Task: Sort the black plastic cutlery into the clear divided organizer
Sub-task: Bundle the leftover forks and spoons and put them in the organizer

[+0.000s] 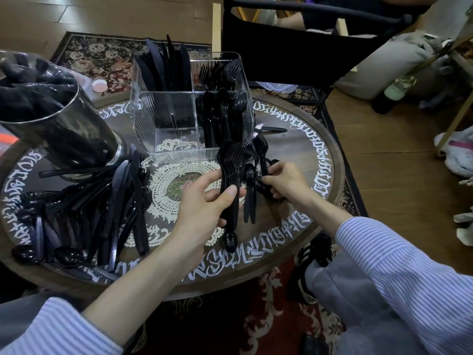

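The clear divided organizer stands at the back of the round table. Knives fill its far left compartment, forks its far right, spoons its near right; the near left holds little that I can make out. My left hand grips a stacked bundle of black forks, tines up, just in front of the organizer. My right hand pinches a black fork among a few loose pieces to the right of the bundle. A large heap of black cutlery lies on the table's left side.
A dark metal cup full of black cutlery tilts at the left rear. The round wooden table has white lettering round its rim. A black chair and a seated person are behind. A shoe sits by the table's right edge.
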